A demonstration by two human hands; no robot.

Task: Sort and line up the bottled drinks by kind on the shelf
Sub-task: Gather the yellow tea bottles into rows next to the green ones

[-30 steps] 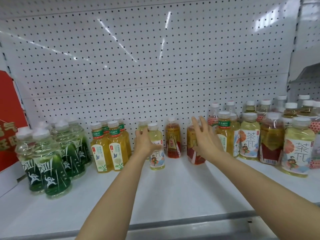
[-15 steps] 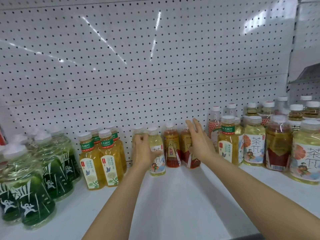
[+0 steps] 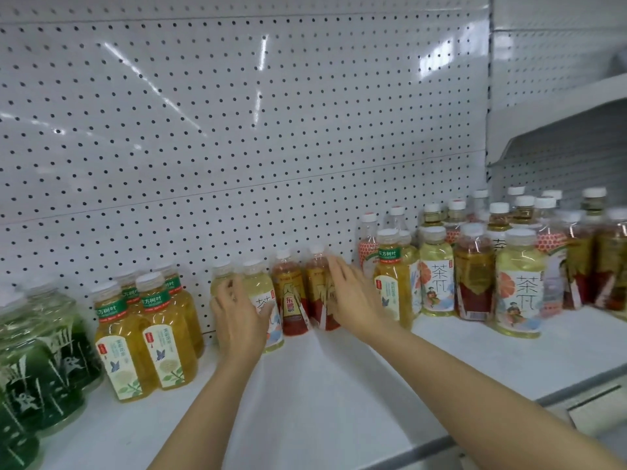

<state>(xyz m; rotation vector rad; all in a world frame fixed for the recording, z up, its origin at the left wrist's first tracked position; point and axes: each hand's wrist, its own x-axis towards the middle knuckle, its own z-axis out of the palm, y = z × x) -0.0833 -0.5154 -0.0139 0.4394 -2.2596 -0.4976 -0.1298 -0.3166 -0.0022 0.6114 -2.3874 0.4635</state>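
On the white shelf [image 3: 322,395] my left hand [image 3: 237,320] curls around a pale yellow tea bottle [image 3: 264,290]; a second pale bottle [image 3: 222,271] stands just behind it. Right beside these stand two red-brown drink bottles: one [image 3: 291,300] touches the pale bottle, the other [image 3: 316,281] has my right hand [image 3: 353,300] laid flat against its right side, fingers stretched out. Further left is a group of yellow tea bottles with green labels [image 3: 163,334]. Dark green bottles [image 3: 40,361] fill the far left.
A mixed crowd of pale, yellow and red-brown bottles [image 3: 475,276] stands at the right, close to my right wrist. A white pegboard wall [image 3: 237,130] backs the shelf. The shelf's front lip [image 3: 576,391] runs at the lower right.
My right hand has slid the red-brown bottle leftwards until it stands against the other red-brown one. My left hand stays on the pale tea bottle. The view has moved closer.
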